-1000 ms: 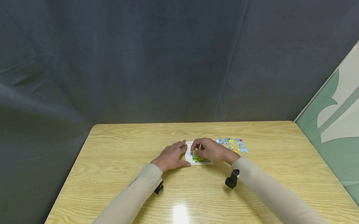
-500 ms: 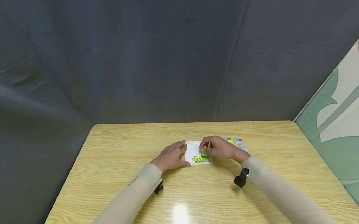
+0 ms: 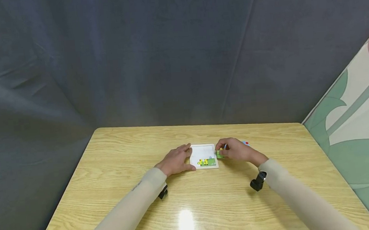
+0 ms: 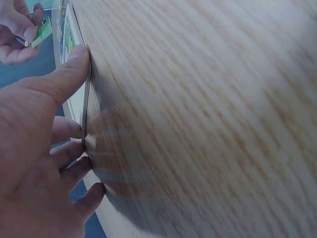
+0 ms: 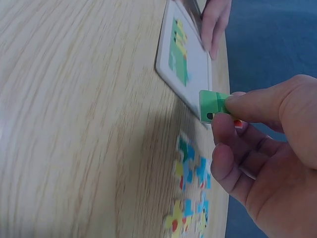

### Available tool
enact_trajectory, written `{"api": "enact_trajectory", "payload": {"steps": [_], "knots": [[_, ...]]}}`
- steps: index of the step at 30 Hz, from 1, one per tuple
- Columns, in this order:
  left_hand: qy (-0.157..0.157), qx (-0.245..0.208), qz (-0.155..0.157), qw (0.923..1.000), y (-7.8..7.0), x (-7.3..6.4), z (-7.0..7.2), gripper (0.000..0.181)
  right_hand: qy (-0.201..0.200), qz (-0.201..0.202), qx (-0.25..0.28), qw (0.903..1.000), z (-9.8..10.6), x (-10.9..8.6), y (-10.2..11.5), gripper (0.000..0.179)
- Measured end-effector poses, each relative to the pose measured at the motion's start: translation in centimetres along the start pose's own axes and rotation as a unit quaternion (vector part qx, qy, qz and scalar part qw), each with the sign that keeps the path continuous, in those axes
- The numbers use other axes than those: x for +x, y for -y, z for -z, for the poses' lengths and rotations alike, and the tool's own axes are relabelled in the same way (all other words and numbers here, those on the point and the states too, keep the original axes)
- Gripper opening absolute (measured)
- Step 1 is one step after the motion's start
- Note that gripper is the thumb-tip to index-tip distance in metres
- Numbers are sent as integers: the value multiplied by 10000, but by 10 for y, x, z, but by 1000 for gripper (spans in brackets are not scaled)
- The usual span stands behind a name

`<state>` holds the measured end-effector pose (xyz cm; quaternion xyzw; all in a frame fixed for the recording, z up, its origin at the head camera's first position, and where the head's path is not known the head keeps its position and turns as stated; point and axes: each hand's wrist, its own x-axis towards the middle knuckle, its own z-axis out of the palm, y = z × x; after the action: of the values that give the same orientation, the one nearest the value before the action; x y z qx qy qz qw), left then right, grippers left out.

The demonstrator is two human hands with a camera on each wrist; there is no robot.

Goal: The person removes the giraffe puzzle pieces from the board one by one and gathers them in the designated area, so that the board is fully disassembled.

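Note:
A white puzzle tray (image 3: 202,151) lies flat on the wooden table, with joined green and yellow puzzle pieces (image 3: 210,162) along its near side. My left hand (image 3: 175,161) rests against the tray's left edge, thumb and fingers spread along it in the left wrist view. Just off the tray's right edge, my right hand (image 3: 236,150) pinches a green puzzle piece (image 5: 210,105) between thumb and fingers, held above the table. Part of that piece is hidden behind the thumb.
Several loose blue, yellow and red puzzle pieces (image 5: 185,171) lie right of the tray, mostly hidden by the right hand in the head view. A dark curtain (image 3: 180,57) hangs behind the table (image 3: 125,152).
My right hand has moved right, from over the tray to beyond its right edge, carrying the green puzzle piece. More of the tray shows now. The left hand stays put.

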<state>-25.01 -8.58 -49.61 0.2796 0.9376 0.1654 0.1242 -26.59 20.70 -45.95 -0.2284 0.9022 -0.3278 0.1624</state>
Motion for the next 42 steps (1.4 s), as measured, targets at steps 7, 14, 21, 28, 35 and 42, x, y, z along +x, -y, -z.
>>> {"api": "enact_trajectory", "payload": {"steps": [7,14,21,28,35,42], "knots": [[-20,42,-53,10000,2,1,0,87,-84,40,-136,9999,6,-6,-13,14],[-38,-58,-88,9999,2,1,0,87,-45,6,-95,9999,8,-12,-23,14],[-18,-80,-90,9999,1,0,1,87,78,-116,26,9999,5,-16,-31,11],[-14,-22,-52,10000,1,1,0,87,160,-100,-20,9998,2,-17,-33,7],[4,-62,-32,10000,1,1,0,87,191,-20,-144,9997,0,-20,-33,6],[37,-101,7,9999,0,0,0,86,155,-70,-259,9995,-4,-21,-34,7]]}}
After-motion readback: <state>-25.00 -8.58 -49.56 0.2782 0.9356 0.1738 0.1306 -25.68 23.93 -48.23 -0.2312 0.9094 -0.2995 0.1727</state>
